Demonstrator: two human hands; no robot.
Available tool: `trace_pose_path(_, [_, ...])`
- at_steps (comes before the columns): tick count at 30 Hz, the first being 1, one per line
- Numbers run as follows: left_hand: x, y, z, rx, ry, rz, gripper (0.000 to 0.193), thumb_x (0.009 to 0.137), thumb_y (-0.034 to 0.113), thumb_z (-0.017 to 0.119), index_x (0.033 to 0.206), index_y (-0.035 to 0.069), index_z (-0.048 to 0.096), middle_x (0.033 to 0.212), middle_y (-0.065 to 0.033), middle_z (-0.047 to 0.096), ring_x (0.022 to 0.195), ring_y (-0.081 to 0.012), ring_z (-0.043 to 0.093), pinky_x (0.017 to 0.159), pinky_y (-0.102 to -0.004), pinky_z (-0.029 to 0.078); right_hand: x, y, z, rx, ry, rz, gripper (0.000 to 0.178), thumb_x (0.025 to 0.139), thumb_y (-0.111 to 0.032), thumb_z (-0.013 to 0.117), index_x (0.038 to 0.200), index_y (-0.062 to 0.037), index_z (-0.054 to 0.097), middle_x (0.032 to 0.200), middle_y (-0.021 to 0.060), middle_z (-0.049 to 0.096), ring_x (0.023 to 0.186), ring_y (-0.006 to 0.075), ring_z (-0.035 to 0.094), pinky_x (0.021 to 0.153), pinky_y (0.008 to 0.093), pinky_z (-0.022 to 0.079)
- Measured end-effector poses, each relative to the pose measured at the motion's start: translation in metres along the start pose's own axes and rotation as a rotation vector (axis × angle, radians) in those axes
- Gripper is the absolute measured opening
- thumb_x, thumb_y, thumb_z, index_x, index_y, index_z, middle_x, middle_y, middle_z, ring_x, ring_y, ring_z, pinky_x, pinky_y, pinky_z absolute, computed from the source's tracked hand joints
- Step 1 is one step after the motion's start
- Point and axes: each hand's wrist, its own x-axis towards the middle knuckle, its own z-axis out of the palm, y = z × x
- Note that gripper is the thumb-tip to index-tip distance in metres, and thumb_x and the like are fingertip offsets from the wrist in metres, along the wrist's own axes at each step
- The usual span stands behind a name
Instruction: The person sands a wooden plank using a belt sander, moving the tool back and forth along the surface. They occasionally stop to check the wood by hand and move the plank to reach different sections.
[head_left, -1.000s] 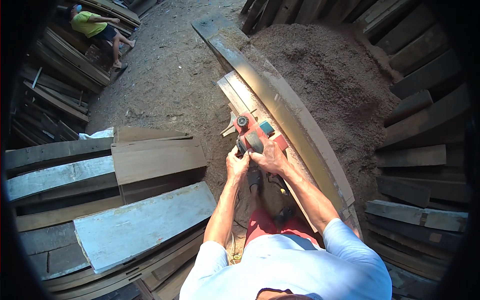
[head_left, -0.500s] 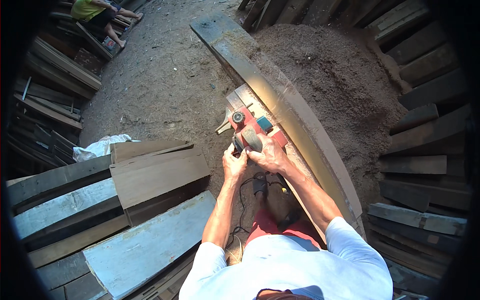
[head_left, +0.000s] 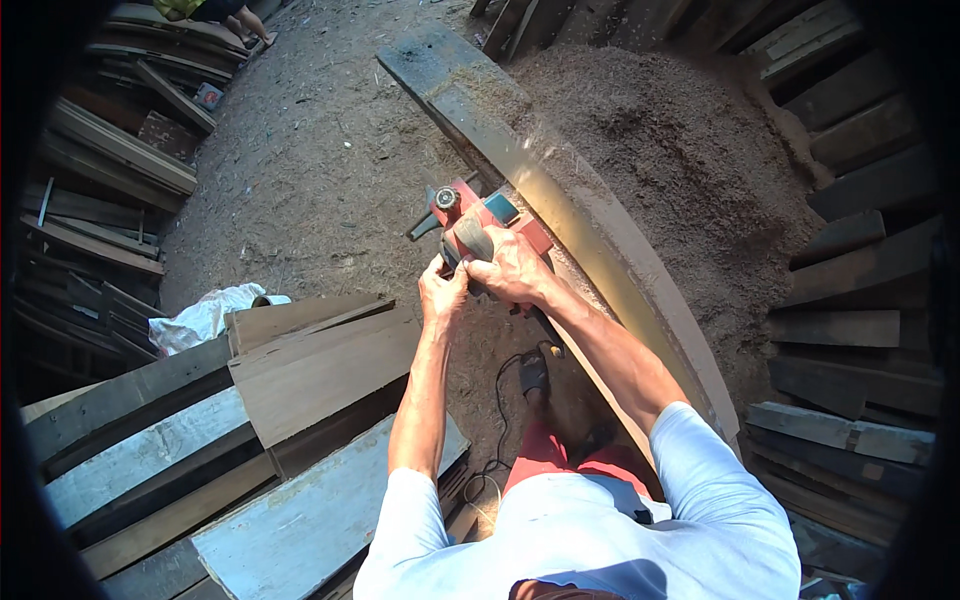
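A red electric hand planer [head_left: 531, 237] with a teal part and a round dark front knob rests on a long wooden board near the middle of the view. My right hand [head_left: 512, 268] is wrapped around its rear handle. Close beside it, my left hand [head_left: 440, 295] is closed against the planer's left side, its thumb near the right hand's fingers. Most of the board's surface under the planer is hidden by the tool and my right arm. The yellowish side of a long beam [head_left: 590, 260] runs along the planer's right.
A big heap of wood shavings [head_left: 670, 150] lies right of the beam. Stacked planks [head_left: 320, 370] stand at my left, with a white sack [head_left: 210, 315] behind them. More boards [head_left: 835, 328] line the right. A black cord [head_left: 502, 400] trails near my feet. Another person [head_left: 225, 12] sits far left.
Both hands have pushed the planer forward and slightly left along the board. The view has shifted a little, and the other person now sits nearer the top edge.
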Motion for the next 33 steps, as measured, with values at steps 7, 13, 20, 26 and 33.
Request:
trace_pose_path(7, [0.044, -0.003, -0.032, -0.199, -0.073, -0.060, 0.032, 0.103, 0.016, 0.073, 0.128, -0.003, 0.069, 0.112, -0.0025, 0.074, 0.095, -0.0105, 0.066, 0.087, -0.0278, 0.054, 0.046, -0.002, 0.019, -0.009, -0.019, -0.058, 0.046, 0.084, -0.029, 0.073, 0.108, 0.0088, 0.062, 0.082, 0.0233, 0.070, 0.089, 0.0353, 0.075, 0.077, 0.0462, 0.058])
trace_pose_path(13, [-0.080, -0.037, -0.042, -0.098, 0.054, -0.080, 0.035, 0.105, 0.005, 0.062, 0.138, -0.005, 0.063, 0.124, -0.0077, 0.073, 0.107, -0.0143, 0.067, 0.097, -0.0299, 0.052, -0.063, 0.016, 0.056, 0.057, -0.096, -0.012, 0.044, 0.082, -0.028, 0.074, 0.106, 0.0069, 0.061, 0.088, 0.0309, 0.068, 0.090, 0.0459, 0.072, 0.077, 0.0524, 0.055])
trace_pose_path(20, [-0.250, -0.094, -0.016, 0.136, -0.024, -0.314, 0.028, 0.102, 0.013, 0.068, 0.126, -0.001, 0.069, 0.110, -0.0052, 0.074, 0.095, -0.0134, 0.065, 0.088, -0.0314, 0.053, -0.215, 0.060, 0.074, 0.105, -0.132, 0.123, 0.050, 0.079, -0.026, 0.076, 0.112, 0.0086, 0.064, 0.097, 0.0320, 0.069, 0.094, 0.0472, 0.071, 0.081, 0.0536, 0.055])
trace_pose_path(26, [-0.331, -0.098, 0.024, 0.301, -0.021, -0.230, 0.057, 0.099, 0.026, 0.076, 0.142, -0.005, 0.058, 0.124, -0.0115, 0.068, 0.111, -0.0218, 0.067, 0.098, -0.0366, 0.054, -0.350, 0.116, 0.085, 0.069, -0.020, 0.261, 0.051, 0.078, -0.026, 0.073, 0.111, 0.0106, 0.063, 0.101, 0.0301, 0.069, 0.100, 0.0457, 0.070, 0.086, 0.0529, 0.055])
trace_pose_path(33, [-0.329, -0.050, 0.105, 0.989, -0.316, 0.550, 0.081, 0.090, 0.031, 0.077, 0.154, -0.006, 0.044, 0.154, -0.0332, 0.047, 0.147, -0.0474, 0.040, 0.122, -0.0566, 0.031, -0.489, 0.115, 0.055, 0.061, 0.028, 0.492, 0.058, 0.075, -0.017, 0.074, 0.125, 0.0106, 0.063, 0.101, 0.0308, 0.070, 0.099, 0.0438, 0.073, 0.088, 0.0505, 0.056])
